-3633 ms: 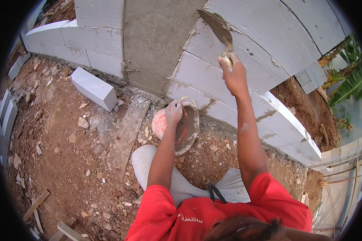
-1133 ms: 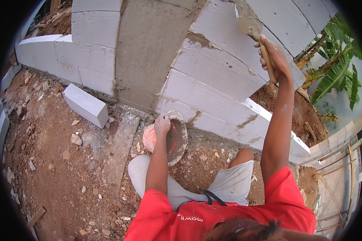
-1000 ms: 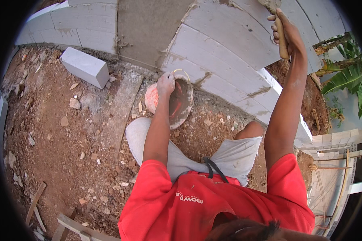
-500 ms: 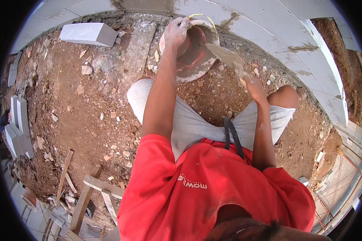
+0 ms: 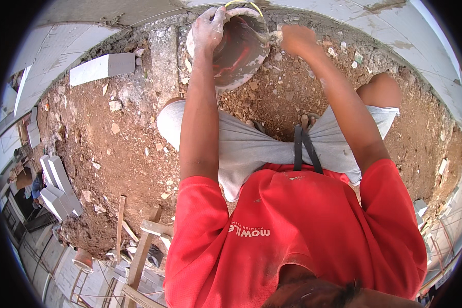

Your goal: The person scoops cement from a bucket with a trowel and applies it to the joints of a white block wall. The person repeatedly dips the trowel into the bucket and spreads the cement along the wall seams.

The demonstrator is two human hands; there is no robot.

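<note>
A mortar-smeared bucket [image 5: 237,85] tilts on the ground at the top centre, its mouth turned toward me. Wet grey mortar and reddish patches coat its inside. My left hand [image 5: 209,30] grips the bucket's upper left rim beside the thin yellow handle [image 5: 260,8]. In my right hand [image 5: 297,40], closed at the bucket's right side, is the handle of a trowel [image 5: 264,37]. Its blade reaches over the rim into the bucket and is mostly hidden there.
A pale block [image 5: 102,69] lies left of the bucket. Several more blocks [image 5: 61,179] stand at the far left, above wooden planks [image 5: 141,254]. A light block wall [image 5: 390,25] curves along the top and right. Stones litter the brown soil [image 5: 133,133].
My right hand has moved forward and left, bringing the trowel from the bucket's right edge into its mouth. My left hand keeps its hold on the rim. The whole view has shifted somewhat.
</note>
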